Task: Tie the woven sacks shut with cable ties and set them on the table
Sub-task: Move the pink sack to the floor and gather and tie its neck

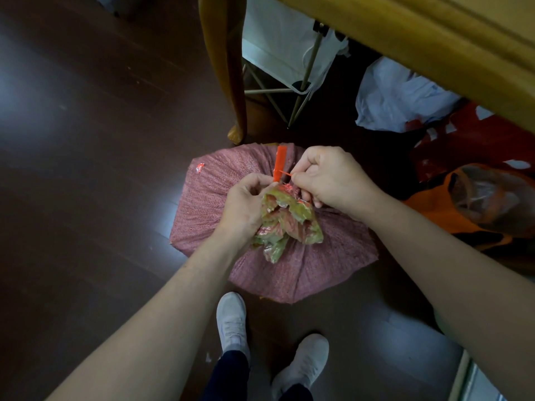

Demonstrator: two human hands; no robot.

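Note:
A pink woven sack (208,204) stands on the dark floor in front of my feet, its mouth gathered into a bunch with a crumpled green-and-red liner (286,224) sticking out. A red cable tie (279,163) with a flat tag is looped round the gathered neck. My left hand (246,204) grips the neck of the sack just below the tie. My right hand (330,180) pinches the thin tail of the tie and holds it out to the right. The wooden table (434,39) stretches across the top right.
A wooden table leg (228,68) stands just behind the sack. Under the table are a folding stand with white cloth (278,53), a white plastic bag (399,96) and orange and red bags (469,195). My two white shoes (231,322) are close to the sack.

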